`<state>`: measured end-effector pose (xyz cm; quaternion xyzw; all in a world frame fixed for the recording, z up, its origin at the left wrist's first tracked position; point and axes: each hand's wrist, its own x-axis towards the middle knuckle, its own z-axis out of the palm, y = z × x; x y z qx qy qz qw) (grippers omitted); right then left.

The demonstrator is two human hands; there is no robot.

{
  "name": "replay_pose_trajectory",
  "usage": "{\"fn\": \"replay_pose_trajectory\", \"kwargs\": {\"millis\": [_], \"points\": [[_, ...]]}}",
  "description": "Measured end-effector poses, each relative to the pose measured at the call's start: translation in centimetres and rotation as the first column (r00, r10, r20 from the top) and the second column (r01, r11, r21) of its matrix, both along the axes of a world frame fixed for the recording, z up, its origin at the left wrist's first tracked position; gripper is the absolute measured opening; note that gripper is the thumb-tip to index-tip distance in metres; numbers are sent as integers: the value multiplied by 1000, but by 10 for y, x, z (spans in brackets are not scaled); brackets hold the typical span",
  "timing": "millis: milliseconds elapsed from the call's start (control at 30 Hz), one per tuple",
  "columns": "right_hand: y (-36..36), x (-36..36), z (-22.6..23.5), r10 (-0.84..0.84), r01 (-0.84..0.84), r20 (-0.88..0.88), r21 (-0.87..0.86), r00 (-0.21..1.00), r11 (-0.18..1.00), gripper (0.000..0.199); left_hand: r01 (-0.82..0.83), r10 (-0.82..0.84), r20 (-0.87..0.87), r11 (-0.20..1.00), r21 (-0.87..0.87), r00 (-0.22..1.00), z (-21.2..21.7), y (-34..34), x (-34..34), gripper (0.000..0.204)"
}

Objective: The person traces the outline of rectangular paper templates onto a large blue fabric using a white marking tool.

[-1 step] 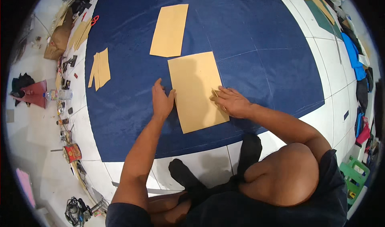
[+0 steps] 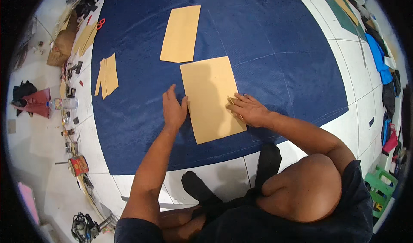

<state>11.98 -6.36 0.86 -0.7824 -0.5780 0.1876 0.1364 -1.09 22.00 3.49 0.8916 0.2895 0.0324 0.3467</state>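
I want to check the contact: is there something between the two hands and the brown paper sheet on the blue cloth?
Nothing visible. The left hand rests at the brown paper sheet left edge, the right hand on its right edge.
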Motion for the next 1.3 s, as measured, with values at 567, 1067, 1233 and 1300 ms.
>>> {"fn": "replay_pose_trajectory", "kwargs": {"millis": [567,1067,1233,1300], "points": [[-11,32,17,-97,104,-117,50,988,993,38,561,-429,-436,794,235,791,-3,-43,60,112],[-34,34,0,0,-1,23,9,1000,1000,81,558,-437,-391,779,285,810,-12,-56,49,107],[-41,24,-5,29,-28,30,-35,999,999,92,560,-439,-384,770,305,813,-14,-60,47,107],[-39,21,-3,29,-28,25,-47,999,999,94,560,-444,-378,775,294,812,-13,-59,44,107]]}}
